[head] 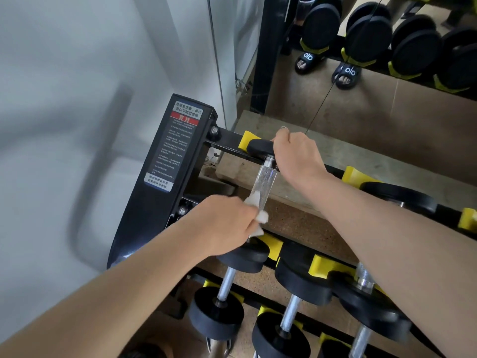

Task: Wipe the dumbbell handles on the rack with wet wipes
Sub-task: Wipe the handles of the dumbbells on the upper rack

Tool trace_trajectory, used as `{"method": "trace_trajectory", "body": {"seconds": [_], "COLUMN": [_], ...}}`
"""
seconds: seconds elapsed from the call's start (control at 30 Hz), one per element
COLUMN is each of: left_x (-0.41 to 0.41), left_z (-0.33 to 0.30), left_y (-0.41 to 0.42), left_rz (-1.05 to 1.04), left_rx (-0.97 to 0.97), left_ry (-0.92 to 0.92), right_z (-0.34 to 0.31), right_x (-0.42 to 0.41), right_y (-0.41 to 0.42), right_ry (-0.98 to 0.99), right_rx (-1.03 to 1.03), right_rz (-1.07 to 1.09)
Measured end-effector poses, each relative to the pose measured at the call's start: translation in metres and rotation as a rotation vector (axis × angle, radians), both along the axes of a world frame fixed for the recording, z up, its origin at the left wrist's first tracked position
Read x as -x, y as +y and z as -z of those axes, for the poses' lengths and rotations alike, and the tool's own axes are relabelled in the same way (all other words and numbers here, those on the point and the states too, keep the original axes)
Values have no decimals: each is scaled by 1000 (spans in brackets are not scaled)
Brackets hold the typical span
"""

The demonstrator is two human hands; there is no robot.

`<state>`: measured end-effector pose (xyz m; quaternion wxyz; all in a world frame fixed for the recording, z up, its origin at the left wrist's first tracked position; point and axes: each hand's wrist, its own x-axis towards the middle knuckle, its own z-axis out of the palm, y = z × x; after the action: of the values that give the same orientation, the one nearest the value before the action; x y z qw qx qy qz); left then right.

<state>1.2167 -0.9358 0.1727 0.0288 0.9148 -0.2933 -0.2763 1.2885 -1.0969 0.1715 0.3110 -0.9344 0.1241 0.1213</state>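
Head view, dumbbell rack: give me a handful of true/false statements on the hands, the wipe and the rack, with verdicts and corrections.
1. The left hand holds the white wipe against the near end of the knurled handle. True.
2. The right hand hangs free, away from the dumbbell. False: it rests on the far end of that dumbbell, by its black weight head.
3. The cradles that the dumbbells sit in are red. False: they are yellow.
4. A black end plate with a printed warning label stands left of the handle. True.
5. More dumbbells lie on a lower tier. True.
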Motion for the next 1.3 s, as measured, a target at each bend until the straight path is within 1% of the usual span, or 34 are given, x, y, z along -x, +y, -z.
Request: {"method": "trace_trajectory", "body": {"seconds": [0.03,0.07,0.1,0.13,0.17,0.2,0.23,0.27,0.33,0.4,0.47,0.53,0.57,0.6,0.63,0.7,0.73,0.77,0.8,0.87,0.9,0.93,1.0,1.07,1.13,1.2,1.3], "left_x": [1,0,-5,-10,-15,-18,-18,-15,1,8,10,9,4,-2,-9,-17,-18,-13,-7,2,5,7,10,6,3,7,21], "left_z": [-2,-4,-7,-8,-4,-1,2,6,16,16,9,-3,-6,-7,-4,3,6,12,18,18,15,11,4,3,4,6,12], "left_y": [4,9,12,16,17,13,5,-3,-15,-4,11,16,14,10,5,-3,-6,-8,-7,5,13,20,30,29,22,15,10], "left_rz": [-3,-62,-200,-361,-535,-651,-689,-635,-463,-314,-145,-43,-52,-121,-235,-492,-543,-529,-487,-396,-324,-254,-201,-231,-409,-549,-518], "left_rx": [-19,0,85,194,314,391,390,346,283,237,110,5,16,75,174,378,422,420,389,275,206,155,153,207,302,350,239], "left_ry": [55,88,84,9,-105,-190,-204,-172,-65,30,131,182,185,168,126,-22,-61,-43,16,172,221,254,275,165,64,79,95], "right_z": [-1,-2,-2,-2,-2,-4,-3,-3,-2,-3,-4,-4,-3,-4,0,1,0,0,-1,-1,-2,-2,-2,-3,0,1,2], "right_x": [0,1,1,1,2,3,3,3,3,2,3,3,2,3,3,3,3,2,3,2,2,3,4,4,4,2,2], "right_y": [0,0,1,2,2,2,1,2,2,1,1,3,3,3,2,1,1,1,1,1,0,0,3,4,3,1,1], "right_ry": [1,10,4,2,-1,4,5,12,16,16,20,17,12,9,-9,-23,-19,-8,-12,-16,-19,-19,-16,-17,-6,-6,-27], "right_rx": [-9,-24,-36,-53,-65,-74,-77,-104,-97,-79,-47,-37,-31,-40,-34,-33,-27,-23,-20,-28,-33,-23,-50,-54,-41,-19,-9], "right_rz": [8,20,25,39,50,67,74,91,81,64,38,33,40,55,50,36,25,20,26,54,64,55,73,89,81,59,70]}}
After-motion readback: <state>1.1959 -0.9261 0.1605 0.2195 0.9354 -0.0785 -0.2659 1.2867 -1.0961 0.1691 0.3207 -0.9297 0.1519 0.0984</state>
